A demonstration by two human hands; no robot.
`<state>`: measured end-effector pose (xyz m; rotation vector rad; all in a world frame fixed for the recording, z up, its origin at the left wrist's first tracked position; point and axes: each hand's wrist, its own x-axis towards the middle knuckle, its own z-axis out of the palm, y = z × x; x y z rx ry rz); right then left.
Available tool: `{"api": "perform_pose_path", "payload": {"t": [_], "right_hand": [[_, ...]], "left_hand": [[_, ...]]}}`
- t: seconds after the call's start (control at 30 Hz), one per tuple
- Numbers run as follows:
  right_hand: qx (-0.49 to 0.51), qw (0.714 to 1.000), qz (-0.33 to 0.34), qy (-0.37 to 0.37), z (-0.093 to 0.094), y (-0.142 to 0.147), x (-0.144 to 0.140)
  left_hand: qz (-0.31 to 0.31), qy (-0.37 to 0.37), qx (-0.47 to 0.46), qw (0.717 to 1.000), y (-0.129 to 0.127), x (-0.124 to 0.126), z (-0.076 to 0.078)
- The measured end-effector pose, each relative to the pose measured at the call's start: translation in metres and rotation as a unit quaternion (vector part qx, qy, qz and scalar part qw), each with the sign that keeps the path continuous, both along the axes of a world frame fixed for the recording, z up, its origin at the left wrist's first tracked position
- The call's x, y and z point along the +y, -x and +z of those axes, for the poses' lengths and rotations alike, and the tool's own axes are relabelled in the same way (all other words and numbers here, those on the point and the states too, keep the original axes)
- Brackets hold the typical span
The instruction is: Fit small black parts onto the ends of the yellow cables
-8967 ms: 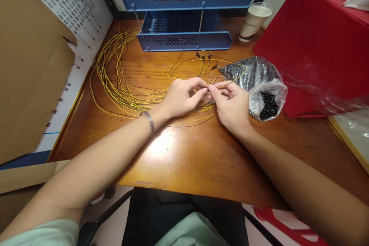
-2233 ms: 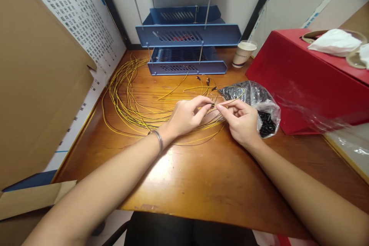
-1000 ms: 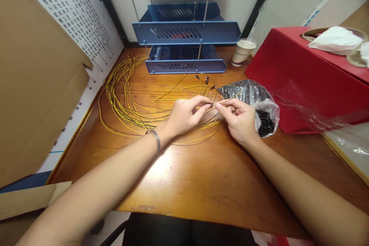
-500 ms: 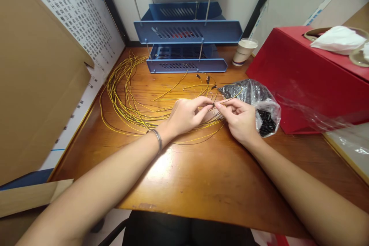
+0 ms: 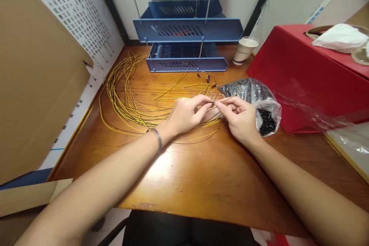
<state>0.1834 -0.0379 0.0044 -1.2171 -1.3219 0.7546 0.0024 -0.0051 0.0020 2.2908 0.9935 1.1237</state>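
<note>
Still, both hands [image 5: 213, 113] pinch the yellow wire [image 5: 230, 99] and black cap [image 5: 213, 104] — nothing has shifted.

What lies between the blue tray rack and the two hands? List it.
In the head view, between the blue tray rack and the left hand and right hand: yellow wire ends with dark tips, on bare wood.

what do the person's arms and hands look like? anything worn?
Both hands, left hand and right hand, are bare, no gloves. Forearms are uncovered, with no sleeves in view. A thin silver metal bangle circles the left wrist. Nothing is worn on the right wrist.
</note>
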Motion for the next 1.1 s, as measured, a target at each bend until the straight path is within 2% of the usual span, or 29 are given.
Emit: {"api": "perform_pose_path", "payload": {"t": [0.47, 1.1], "right_hand": [[0.039, 0.999, 0.013, 0.016, 0.0009, 0.0009, -0.0017], [0.004, 0.999, 0.028, 0.027, 0.0007, 0.0011, -0.0013]], "left_hand": [[0.003, -0.005, 0.004, 1.000, 0.0000, 0.0002, -0.0010], [-0.029, 0.022, 0.021, 0.999, 0.0007, -0.0004, -0.0002]]}}
